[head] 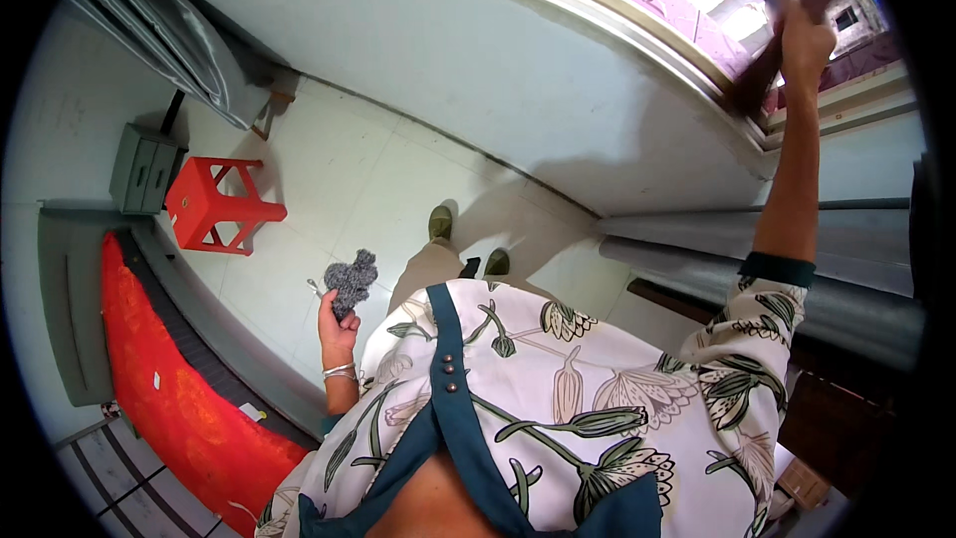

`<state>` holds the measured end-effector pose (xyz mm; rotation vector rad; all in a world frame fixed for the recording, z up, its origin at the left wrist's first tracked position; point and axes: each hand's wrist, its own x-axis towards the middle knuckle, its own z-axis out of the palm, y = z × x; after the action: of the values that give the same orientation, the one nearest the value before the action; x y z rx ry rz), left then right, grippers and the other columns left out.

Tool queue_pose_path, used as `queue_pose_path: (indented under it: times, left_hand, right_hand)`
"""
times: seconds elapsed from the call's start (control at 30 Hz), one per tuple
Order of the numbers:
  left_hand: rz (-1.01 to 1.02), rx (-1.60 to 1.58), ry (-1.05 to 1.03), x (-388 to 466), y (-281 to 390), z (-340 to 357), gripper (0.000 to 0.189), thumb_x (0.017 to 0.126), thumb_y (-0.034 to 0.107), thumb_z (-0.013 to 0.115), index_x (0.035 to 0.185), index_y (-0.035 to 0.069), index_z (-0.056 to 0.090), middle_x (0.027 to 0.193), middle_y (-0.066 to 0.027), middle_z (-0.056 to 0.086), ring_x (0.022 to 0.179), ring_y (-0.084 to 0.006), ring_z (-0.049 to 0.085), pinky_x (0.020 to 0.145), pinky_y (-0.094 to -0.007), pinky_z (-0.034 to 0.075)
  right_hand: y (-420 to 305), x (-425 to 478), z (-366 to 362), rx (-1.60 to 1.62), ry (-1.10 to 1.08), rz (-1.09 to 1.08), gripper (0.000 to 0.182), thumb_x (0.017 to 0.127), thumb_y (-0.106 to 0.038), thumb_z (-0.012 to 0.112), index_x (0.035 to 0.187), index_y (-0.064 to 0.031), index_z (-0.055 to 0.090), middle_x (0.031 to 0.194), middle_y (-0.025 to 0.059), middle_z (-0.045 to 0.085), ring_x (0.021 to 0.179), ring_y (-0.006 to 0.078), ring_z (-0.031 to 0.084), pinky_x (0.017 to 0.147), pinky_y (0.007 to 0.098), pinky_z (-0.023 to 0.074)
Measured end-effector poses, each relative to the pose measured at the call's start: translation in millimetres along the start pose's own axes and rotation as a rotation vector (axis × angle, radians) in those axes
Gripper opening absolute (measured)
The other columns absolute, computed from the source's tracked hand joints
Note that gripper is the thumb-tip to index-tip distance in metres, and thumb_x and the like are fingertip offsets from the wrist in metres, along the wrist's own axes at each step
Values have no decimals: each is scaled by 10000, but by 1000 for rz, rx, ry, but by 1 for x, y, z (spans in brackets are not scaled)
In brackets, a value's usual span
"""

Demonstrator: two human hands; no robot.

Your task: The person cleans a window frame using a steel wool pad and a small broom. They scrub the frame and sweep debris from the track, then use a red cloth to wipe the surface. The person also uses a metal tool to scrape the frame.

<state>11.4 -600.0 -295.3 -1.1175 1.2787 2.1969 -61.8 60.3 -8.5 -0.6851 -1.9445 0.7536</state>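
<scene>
My left hand (338,325) is low at my side, closed on a fluffy grey cloth (351,282); a small shiny metal or clear piece sticks out by the fingers. Raised at the upper right, my right hand (805,45) grips a dark reddish-brown cloth (762,78), blurred, which hangs down to the frame of the window (736,101). Part of this cloth also shows above the fist. Beyond the window are white bars and a wet pinkish tiled ledge.
A red plastic stool (216,205) stands on the tiled floor beside a small grey cabinet (146,168). At the left is a bed with a red cover (164,388). Grey curtains (172,45) hang at the upper left, and more grey fabric (747,258) lies at the right below the window.
</scene>
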Motion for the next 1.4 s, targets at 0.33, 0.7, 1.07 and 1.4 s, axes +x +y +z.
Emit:
queue_pose_path:
  times: [0.33,0.7,1.07,1.4]
  left_hand:
    - [33,214,-211,-2,18,87,171,753,245,585,742,143,448,574,30,460,333,-61,258,342,-217,213]
    - [-15,476,-680,-37,-72,303,418,711,114,671,1026,60,403,697,4,466,418,-65,334,372,-218,284]
    - [34,134,-356,-56,-178,407,238,732,139,579,933,106,455,618,9,471,425,-100,403,342,-262,336]
    - [-266,59,-161,-10,-189,396,203,745,168,572,910,99,477,693,-40,509,452,-130,448,329,-243,315]
  right_hand:
    - [-65,-37,20,178,-22,-259,112,736,-107,555,739,3,536,568,70,537,500,182,519,457,316,404]
    - [-23,-59,48,-553,-250,-616,258,742,-288,610,859,-86,499,707,136,600,681,322,601,573,440,454]
    - [-9,-103,23,-631,-316,-534,301,593,-138,693,815,-112,491,739,48,570,730,246,561,602,361,431]
    - [-6,-101,22,-627,-308,-536,288,603,-158,698,809,-122,500,727,53,566,714,264,565,579,374,429]
